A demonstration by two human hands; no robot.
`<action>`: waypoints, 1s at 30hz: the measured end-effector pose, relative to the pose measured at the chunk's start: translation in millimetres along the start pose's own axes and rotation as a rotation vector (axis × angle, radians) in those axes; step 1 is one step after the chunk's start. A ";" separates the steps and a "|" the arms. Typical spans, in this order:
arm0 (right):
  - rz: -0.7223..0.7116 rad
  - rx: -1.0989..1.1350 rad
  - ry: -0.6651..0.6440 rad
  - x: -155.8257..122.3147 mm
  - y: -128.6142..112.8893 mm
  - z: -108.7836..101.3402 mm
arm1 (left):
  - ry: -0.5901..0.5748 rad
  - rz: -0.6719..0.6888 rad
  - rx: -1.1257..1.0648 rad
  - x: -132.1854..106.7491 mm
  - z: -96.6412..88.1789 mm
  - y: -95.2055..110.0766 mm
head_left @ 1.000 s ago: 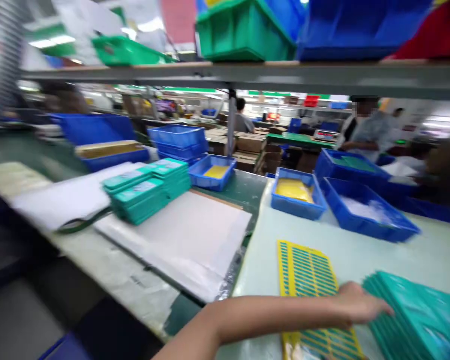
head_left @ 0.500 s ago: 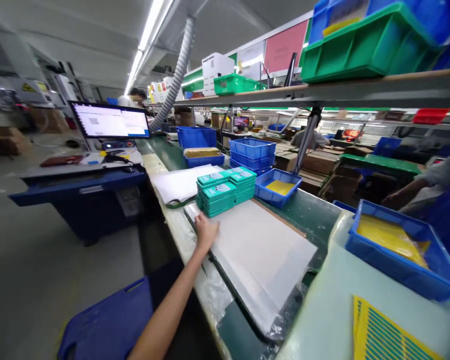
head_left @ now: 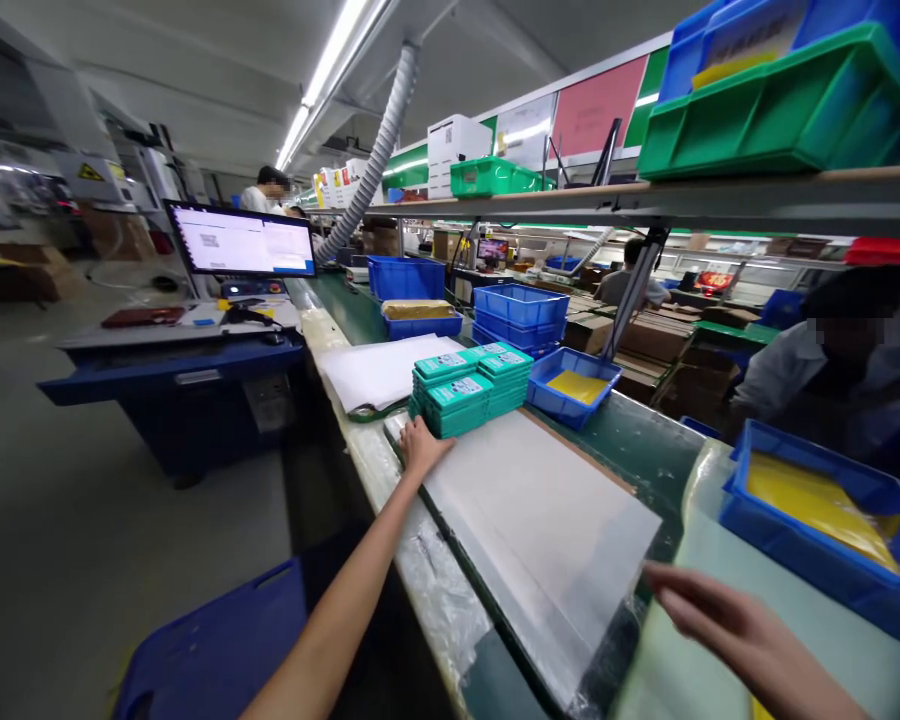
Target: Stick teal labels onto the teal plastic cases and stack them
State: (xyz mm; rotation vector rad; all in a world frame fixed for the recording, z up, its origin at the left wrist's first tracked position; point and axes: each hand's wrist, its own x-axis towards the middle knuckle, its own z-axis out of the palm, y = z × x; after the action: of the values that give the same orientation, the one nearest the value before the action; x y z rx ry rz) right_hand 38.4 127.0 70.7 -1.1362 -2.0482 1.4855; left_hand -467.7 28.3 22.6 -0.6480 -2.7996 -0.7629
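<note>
Teal flat packs (head_left: 469, 388) with printed labels stand in neat stacks at the far end of a white sheet (head_left: 540, 510). My left hand (head_left: 422, 448) is at the near left corner of these stacks, fingers apart and thumb stretched to the right along their base. It appears to touch the packs or the sheet, and its fingertips are partly hidden. Over the sheet's right corner hovers my right hand (head_left: 727, 625), slightly blurred, fingers stretched out and nothing seen in them. Beneath the sheet is a dark-edged board, with clear plastic wrap around the near end.
Blue bins (head_left: 574, 385) with yellow contents stand behind the packs, and another blue bin (head_left: 817, 510) is at right. More white sheets (head_left: 390, 370) lie farther along the bench. A shelf with a green bin (head_left: 780, 110) runs above. A co-worker (head_left: 840, 350) is across the bench.
My right hand has come into view at the lower right. My left hand stays by the teal packs, its thumb now spread farther. The view has turned slightly left.
</note>
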 end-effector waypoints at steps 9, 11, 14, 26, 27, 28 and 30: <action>0.357 0.798 -0.305 178.9 -160.1 216.7 | 0.012 0.111 0.021 -7.6 1.4 -1.4; 0.370 0.823 -0.314 198.1 -174.9 241.7 | 0.015 0.124 0.018 -7.6 1.1 -3.6; 0.381 0.863 -0.336 219.3 -186.3 254.5 | 0.021 0.153 -0.001 -8.0 1.1 -7.6; 0.275 1.049 -0.409 225.8 -170.9 245.4 | 0.023 0.373 -0.096 -32.3 -5.2 -19.7; 0.251 1.074 -0.424 220.7 -168.5 241.3 | 0.011 0.400 -0.097 -35.4 -9.8 -20.5; 0.231 1.098 -0.438 214.2 -165.3 235.9 | -0.004 0.432 -0.098 -38.6 -15.6 -20.7; 0.214 1.131 -0.456 196.6 -154.9 221.2 | -0.035 0.517 -0.102 -46.7 -30.6 -17.9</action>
State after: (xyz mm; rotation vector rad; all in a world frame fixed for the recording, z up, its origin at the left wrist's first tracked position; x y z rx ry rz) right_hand -294.6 124.5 97.0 -0.5481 -0.8904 2.6306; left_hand -432.7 -18.4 28.3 -1.3387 -2.4520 -0.7867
